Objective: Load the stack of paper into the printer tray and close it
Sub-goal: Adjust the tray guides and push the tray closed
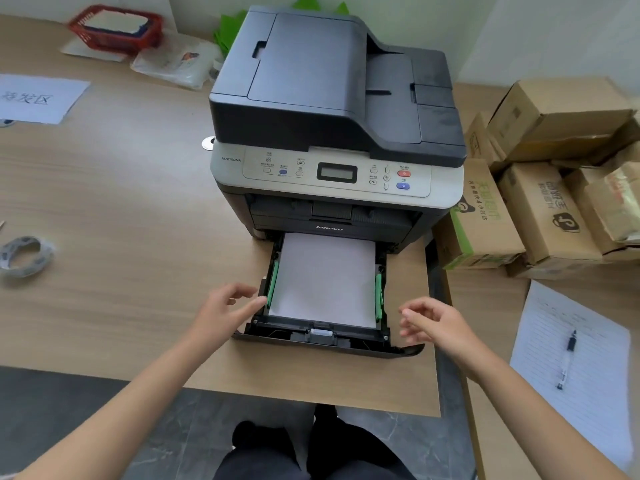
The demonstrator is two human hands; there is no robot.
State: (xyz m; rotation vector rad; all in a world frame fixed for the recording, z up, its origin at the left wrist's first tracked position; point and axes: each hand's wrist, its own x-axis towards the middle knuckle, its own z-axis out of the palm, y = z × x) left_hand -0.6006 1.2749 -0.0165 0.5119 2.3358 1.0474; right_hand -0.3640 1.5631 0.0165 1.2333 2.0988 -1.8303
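Note:
A dark grey printer (332, 98) stands on the wooden table. Its black paper tray (325, 339) is pulled out toward me, with green side guides. A white stack of paper (323, 278) lies flat inside the tray between the guides. My left hand (225, 310) is at the tray's left edge, fingers apart, its fingertips touching the left green guide. My right hand (427, 320) hovers just right of the tray with loosely curled fingers, holding nothing.
Cardboard boxes (540, 188) are stacked right of the printer. A lined sheet with a pen (568, 355) lies at the right. A tape roll (24, 254) and a printed sheet (38, 98) lie at the left. A red basket (116, 27) sits at the back.

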